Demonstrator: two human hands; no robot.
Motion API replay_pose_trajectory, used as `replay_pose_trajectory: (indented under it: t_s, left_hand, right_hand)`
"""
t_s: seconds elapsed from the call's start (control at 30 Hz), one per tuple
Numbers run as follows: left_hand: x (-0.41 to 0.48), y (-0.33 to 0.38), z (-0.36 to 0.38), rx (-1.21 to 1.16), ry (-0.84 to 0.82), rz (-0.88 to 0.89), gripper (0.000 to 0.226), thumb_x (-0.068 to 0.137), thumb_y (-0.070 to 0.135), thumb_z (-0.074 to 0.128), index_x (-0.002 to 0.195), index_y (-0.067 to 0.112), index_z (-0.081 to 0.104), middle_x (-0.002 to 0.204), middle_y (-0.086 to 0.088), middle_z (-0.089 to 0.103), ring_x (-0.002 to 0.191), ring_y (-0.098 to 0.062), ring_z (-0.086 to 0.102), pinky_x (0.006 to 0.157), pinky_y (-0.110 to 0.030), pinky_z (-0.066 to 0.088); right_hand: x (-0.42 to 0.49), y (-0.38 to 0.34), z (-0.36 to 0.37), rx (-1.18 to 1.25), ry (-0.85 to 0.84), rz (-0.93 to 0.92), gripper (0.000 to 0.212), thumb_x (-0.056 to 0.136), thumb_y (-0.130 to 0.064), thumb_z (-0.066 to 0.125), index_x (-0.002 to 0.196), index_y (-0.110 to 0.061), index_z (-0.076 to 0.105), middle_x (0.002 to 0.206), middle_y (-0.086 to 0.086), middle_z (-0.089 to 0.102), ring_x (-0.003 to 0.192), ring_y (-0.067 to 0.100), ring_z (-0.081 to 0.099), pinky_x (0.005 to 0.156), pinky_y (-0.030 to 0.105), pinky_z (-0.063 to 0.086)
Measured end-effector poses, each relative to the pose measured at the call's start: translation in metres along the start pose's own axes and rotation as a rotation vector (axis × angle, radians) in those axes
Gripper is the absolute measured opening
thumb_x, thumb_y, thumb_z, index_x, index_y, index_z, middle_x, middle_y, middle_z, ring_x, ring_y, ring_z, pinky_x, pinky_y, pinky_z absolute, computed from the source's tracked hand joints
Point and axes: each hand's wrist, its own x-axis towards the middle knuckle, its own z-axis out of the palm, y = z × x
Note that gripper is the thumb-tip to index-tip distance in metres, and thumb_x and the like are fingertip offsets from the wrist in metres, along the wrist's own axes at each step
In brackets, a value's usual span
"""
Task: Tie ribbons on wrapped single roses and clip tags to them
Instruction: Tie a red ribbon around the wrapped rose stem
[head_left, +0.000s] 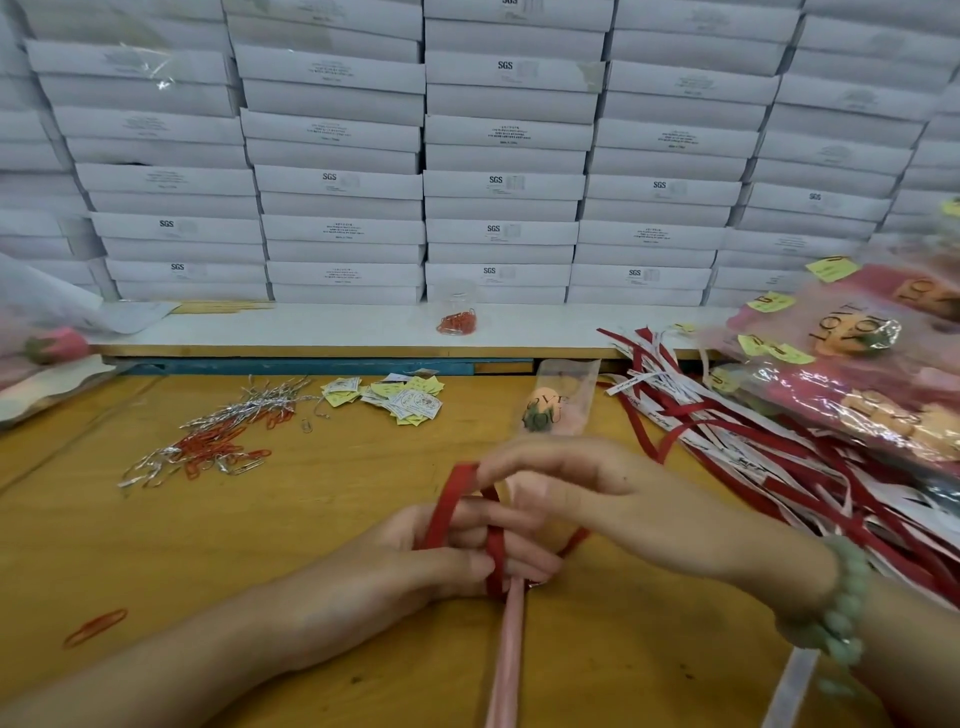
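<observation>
A wrapped single rose lies lengthwise on the wooden table, its peach bloom in a clear sleeve pointing away and its pink stem running toward me. A red ribbon loops around the stem. My left hand grips the stem and pins the ribbon against it. My right hand, with a green bead bracelet on the wrist, pinches the top of the ribbon loop over the stem. Small yellow and white tags lie in a heap beyond my hands.
Red and silver paper clips are scattered at the left, one red clip near my left forearm. Loose red and white ribbons and finished wrapped roses pile up at the right. A cup of clips stands on a shelf before stacked white boxes.
</observation>
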Motion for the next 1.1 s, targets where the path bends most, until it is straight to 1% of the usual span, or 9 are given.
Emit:
replay_pose_trajectory:
  t_s: [0.07, 0.2, 0.4, 0.57, 0.63, 0.8, 0.97, 1.03, 1.1]
  left_hand:
    - [0.001, 0.008, 0.005, -0.033, -0.057, 0.017, 0.042, 0.094, 0.025, 0.059, 0.133, 0.011, 0.056, 0.130, -0.020, 0.060, 0.126, -0.034, 0.054, 0.106, -0.038, 0.043]
    - [0.000, 0.013, 0.008, -0.013, -0.050, 0.017, 0.039, 0.096, 0.021, 0.056, 0.132, 0.008, 0.055, 0.128, -0.017, 0.062, 0.123, -0.031, 0.057, 0.108, -0.038, 0.043]
    - [0.001, 0.014, 0.008, 0.031, -0.058, 0.001, 0.037, 0.095, 0.025, 0.057, 0.132, 0.017, 0.058, 0.130, -0.013, 0.062, 0.125, -0.029, 0.056, 0.109, -0.039, 0.041]
    - [0.001, 0.011, 0.006, 0.037, -0.074, 0.012, 0.035, 0.097, 0.021, 0.056, 0.132, 0.019, 0.057, 0.131, -0.013, 0.061, 0.126, -0.030, 0.054, 0.110, -0.041, 0.040]
    - [0.001, 0.010, 0.006, 0.032, -0.076, 0.017, 0.035, 0.097, 0.019, 0.055, 0.132, 0.018, 0.057, 0.131, -0.014, 0.061, 0.126, -0.030, 0.054, 0.110, -0.041, 0.040]
    - [0.001, 0.010, 0.005, 0.020, -0.089, 0.029, 0.035, 0.096, 0.017, 0.055, 0.132, 0.018, 0.058, 0.131, -0.015, 0.061, 0.126, -0.031, 0.054, 0.109, -0.039, 0.041]
    - [0.001, 0.012, 0.005, 0.017, -0.093, 0.022, 0.034, 0.098, 0.011, 0.052, 0.130, 0.018, 0.058, 0.130, -0.014, 0.062, 0.125, -0.029, 0.055, 0.106, -0.032, 0.043]
    - [0.001, 0.012, 0.005, 0.024, -0.096, 0.024, 0.034, 0.098, 0.010, 0.051, 0.130, 0.018, 0.058, 0.130, -0.014, 0.062, 0.125, -0.029, 0.055, 0.106, -0.032, 0.043]
    - [0.001, 0.012, 0.005, 0.032, -0.098, 0.034, 0.034, 0.098, 0.010, 0.051, 0.130, 0.017, 0.058, 0.130, -0.014, 0.062, 0.125, -0.029, 0.055, 0.106, -0.032, 0.043]
  right_hand:
    - [0.000, 0.005, -0.004, 0.059, 0.089, -0.013, 0.036, 0.098, -0.035, 0.044, 0.124, -0.021, 0.064, 0.125, -0.015, 0.064, 0.124, 0.002, 0.053, 0.106, 0.025, 0.040]
    - [0.002, 0.010, -0.014, 0.066, 0.215, -0.026, 0.035, 0.097, -0.038, 0.046, 0.125, -0.026, 0.064, 0.128, -0.018, 0.063, 0.125, -0.001, 0.051, 0.108, 0.031, 0.039]
    - [0.004, 0.017, -0.020, 0.031, 0.291, 0.026, 0.033, 0.097, -0.039, 0.049, 0.127, -0.030, 0.062, 0.127, -0.022, 0.061, 0.120, -0.008, 0.052, 0.096, 0.010, 0.040]
    - [0.005, 0.029, -0.026, -0.157, 0.459, 0.176, 0.012, 0.096, -0.030, 0.055, 0.087, -0.023, 0.058, 0.089, -0.006, 0.069, 0.084, 0.002, 0.065, 0.077, 0.028, 0.050]
    - [0.003, 0.031, -0.029, -0.319, 0.352, 0.294, 0.016, 0.095, -0.032, 0.056, 0.081, -0.025, 0.057, 0.079, -0.004, 0.067, 0.072, 0.006, 0.064, 0.072, 0.031, 0.053]
    - [-0.002, 0.041, -0.027, -0.693, 0.012, 0.410, 0.018, 0.088, -0.038, 0.067, 0.103, -0.031, 0.062, 0.102, -0.015, 0.059, 0.085, 0.000, 0.055, 0.081, 0.026, 0.054]
    - [-0.002, 0.034, -0.030, -0.638, -0.009, 0.354, 0.025, 0.084, -0.042, 0.071, 0.105, -0.033, 0.061, 0.098, -0.014, 0.057, 0.080, 0.002, 0.056, 0.073, 0.023, 0.052]
    - [-0.001, 0.028, -0.027, -0.532, 0.031, 0.279, 0.008, 0.086, -0.035, 0.069, 0.091, -0.029, 0.065, 0.082, -0.014, 0.061, 0.073, 0.001, 0.057, 0.065, 0.021, 0.048]
    - [0.002, 0.023, -0.020, -0.453, 0.132, 0.156, 0.020, 0.089, -0.032, 0.063, 0.073, -0.021, 0.060, 0.063, -0.011, 0.053, 0.060, 0.003, 0.050, 0.057, 0.022, 0.040]
